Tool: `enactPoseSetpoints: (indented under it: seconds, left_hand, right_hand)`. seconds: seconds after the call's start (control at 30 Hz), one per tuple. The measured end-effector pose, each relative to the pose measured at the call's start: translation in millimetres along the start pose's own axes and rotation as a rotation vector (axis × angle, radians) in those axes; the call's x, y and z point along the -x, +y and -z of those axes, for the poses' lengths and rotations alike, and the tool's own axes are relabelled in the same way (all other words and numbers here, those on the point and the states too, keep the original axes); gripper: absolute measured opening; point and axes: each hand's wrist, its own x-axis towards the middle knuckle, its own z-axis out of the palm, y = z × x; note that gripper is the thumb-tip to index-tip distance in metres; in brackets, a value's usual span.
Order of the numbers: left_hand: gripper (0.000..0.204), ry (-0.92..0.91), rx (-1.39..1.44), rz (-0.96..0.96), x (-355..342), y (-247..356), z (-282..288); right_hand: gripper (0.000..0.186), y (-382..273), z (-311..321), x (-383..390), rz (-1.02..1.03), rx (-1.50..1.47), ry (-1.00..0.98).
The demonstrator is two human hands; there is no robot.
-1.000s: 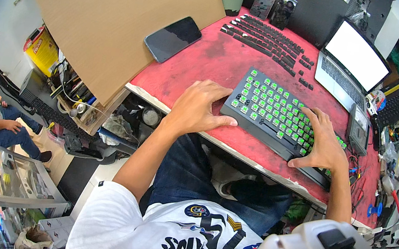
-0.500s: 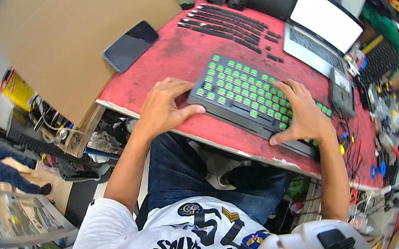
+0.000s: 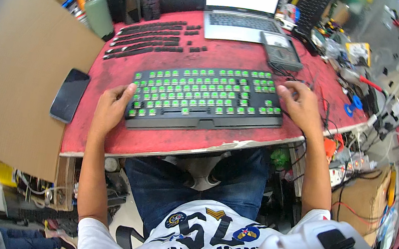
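Observation:
A dark keyboard (image 3: 208, 102) with exposed green switches and no keycaps lies on the red desk mat (image 3: 175, 146). My left hand (image 3: 112, 106) is at its left end, thumb and fingers against the side. My right hand (image 3: 295, 103) is at the right end, fingers loosely bent and apart, touching or very near the edge. Behind the keyboard, loose black keycaps (image 3: 145, 39) lie in several rows. A silver laptop (image 3: 233, 21) with a white screen stands at the back, beside a grey meter-like device (image 3: 280, 51). A dark phone (image 3: 69, 94) lies at the left.
A large cardboard sheet (image 3: 21, 72) covers the left side. A green bottle (image 3: 97, 11) and two phone-like items (image 3: 150, 3) stand at the back. Tools, cables and a power strip (image 3: 344, 174) crowd the right. Another person's legs (image 3: 37, 242) show at lower left.
The view has swung, so the desk and keyboard sit straighter. My right hand has left the top of the switches for the keyboard's right end. My left hand remains at the left end.

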Motion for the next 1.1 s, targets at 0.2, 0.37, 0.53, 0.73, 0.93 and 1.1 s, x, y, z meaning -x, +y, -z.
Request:
enactPoseSetpoints:
  seconds: [0.2, 0.37, 0.53, 0.73, 0.93, 1.1]
  left_hand:
    - [0.057, 0.132, -0.071, -0.076, -23, -5, -19]
    - [0.054, 0.165, -0.098, -0.043, -18, 6, -26]
    - [0.049, 0.286, -0.107, -0.051, -18, 0, -30]
    - [0.046, 0.399, -0.020, -0.106, -22, -14, -36]
    - [0.043, 0.504, 0.071, -0.170, -17, -4, -37]
    - [0.049, 0.387, -0.080, -0.124, -17, -6, -38]
  right_hand:
    - [0.047, -7, -5, -7, -0.013, 0.031, -0.217]
    - [0.049, 1, -20, -8, 0.044, 0.090, -0.180]
    - [0.048, 1, -31, -5, 0.086, 0.130, -0.041]
    - [0.046, -10, -30, -2, -0.027, 0.042, 0.016]
    - [0.049, -22, -25, -1, -0.043, -0.044, 0.084]
    - [0.050, -14, -39, 6, -0.073, -0.016, 0.088]
